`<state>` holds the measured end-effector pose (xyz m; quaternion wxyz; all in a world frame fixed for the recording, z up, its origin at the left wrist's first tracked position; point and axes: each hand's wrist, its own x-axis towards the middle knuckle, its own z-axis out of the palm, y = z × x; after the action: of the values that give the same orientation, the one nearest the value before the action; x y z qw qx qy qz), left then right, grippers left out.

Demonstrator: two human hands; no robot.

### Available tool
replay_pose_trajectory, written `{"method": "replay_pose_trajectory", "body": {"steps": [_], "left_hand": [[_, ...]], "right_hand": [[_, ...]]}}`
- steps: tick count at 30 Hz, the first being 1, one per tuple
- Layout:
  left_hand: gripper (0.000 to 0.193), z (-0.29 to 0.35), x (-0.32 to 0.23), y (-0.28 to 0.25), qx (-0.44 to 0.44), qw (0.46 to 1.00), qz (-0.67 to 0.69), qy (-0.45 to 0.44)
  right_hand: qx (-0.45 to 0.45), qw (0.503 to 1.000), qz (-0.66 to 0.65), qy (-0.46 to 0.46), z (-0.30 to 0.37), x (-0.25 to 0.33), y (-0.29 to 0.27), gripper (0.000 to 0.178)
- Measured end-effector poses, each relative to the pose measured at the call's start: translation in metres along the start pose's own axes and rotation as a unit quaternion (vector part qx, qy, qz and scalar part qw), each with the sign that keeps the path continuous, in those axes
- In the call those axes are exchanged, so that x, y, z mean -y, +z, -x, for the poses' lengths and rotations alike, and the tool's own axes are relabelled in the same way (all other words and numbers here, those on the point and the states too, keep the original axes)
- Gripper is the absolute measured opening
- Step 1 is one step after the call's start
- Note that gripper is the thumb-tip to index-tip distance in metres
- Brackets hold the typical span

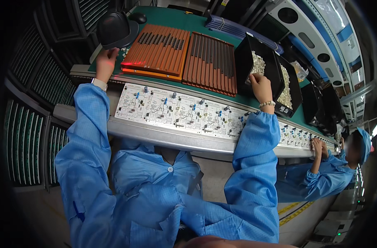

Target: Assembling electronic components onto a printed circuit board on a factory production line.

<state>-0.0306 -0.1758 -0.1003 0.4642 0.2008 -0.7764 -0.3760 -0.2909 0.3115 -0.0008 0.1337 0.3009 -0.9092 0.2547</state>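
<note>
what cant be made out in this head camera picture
All in the head view:
Left hand, by the black device: too small to tell whether its fingertips hold anything.
Right hand, at the black bin: same doubt.
Row of circuit boards: partly hidden by the right sleeve.
Co-worker's hand: too small to show any grip.

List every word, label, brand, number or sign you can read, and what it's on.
None can be read reliably.
White circuit boards: dark printed lines and markings, any lettering too small to read.
Right-hand black bin of pale parts: small pale label on the front, too small and blurred to read.
</note>
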Motion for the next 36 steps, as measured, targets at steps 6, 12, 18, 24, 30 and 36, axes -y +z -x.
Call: {"method": "replay_pose_trajectory", "body": {"steps": [6, 12, 18, 24, 30, 36], "left_hand": [[0.018, -0.004, 0.029, 0.003, 0.013, 1.000, -0.015, 0.012], [0.016, -0.004, 0.030, 0.007, -0.016, 1.000, 0.007, 0.001], [0.016, -0.001, 0.019, 0.008, -0.007, 1.000, -0.004, 0.005], [0.016, 0.001, 0.019, 0.009, 0.001, 1.000, 0.018, 0.014], [0.019, 0.003, 0.009, 0.007, 0.043, 0.999, -0.012, -0.012], [0.016, 0.004, 0.011, 0.008, 0.018, 1.000, -0.006, 0.016]], "right_hand": [[-0.013, 0.999, -0.020, -0.033, 0.001, -0.001, 0.003, 0.024], [-0.051, 0.993, -0.050, -0.094, 0.002, 0.004, 0.009, 0.018], [-0.062, 0.994, -0.069, -0.050, 0.005, 0.013, 0.008, 0.019], [-0.117, 0.985, -0.122, -0.036, 0.000, 0.007, 0.015, 0.023], [-0.141, 0.977, -0.159, -0.027, 0.002, 0.011, 0.015, 0.026], [-0.164, 0.972, -0.167, -0.030, 0.001, 0.014, 0.016, 0.027]]}}
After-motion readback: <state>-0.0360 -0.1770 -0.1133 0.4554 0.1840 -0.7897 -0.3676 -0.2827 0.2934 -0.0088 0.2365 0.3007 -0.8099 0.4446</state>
